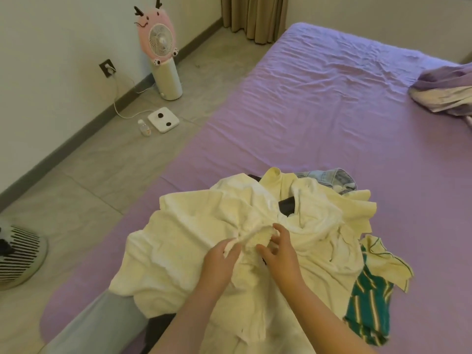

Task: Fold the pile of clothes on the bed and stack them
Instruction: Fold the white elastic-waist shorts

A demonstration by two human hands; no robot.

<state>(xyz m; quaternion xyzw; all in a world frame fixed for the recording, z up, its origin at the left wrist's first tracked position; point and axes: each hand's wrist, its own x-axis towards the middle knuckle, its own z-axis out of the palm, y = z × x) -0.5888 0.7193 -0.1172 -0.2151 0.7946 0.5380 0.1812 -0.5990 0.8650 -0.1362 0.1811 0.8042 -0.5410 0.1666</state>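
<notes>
A pile of clothes lies at the near end of the purple bed (pixel 319 103). On top is a cream white garment (pixel 178 241), spread loosely and bunched at its middle. My left hand (pixel 221 261) pinches a fold of that bunched cloth. My right hand (pixel 277 251) is beside it, fingers curled round the ribbed bunch of the same garment. A green striped shirt (pixel 367 307) lies at the right of the pile, a pale yellow piece (pixel 357 208) and a denim item (pixel 332 176) at its far side. Dark cloth (pixel 287 205) shows through a gap.
A crumpled purple and white blanket (pixel 444 93) sits at the bed's far right. On the tiled floor to the left stand a pink fan (pixel 163 49), a white scale (pixel 163 120), a small bottle (pixel 144 127) and a striped round object (pixel 18 256). A light blue trouser leg (pixel 102 325) is at the lower left.
</notes>
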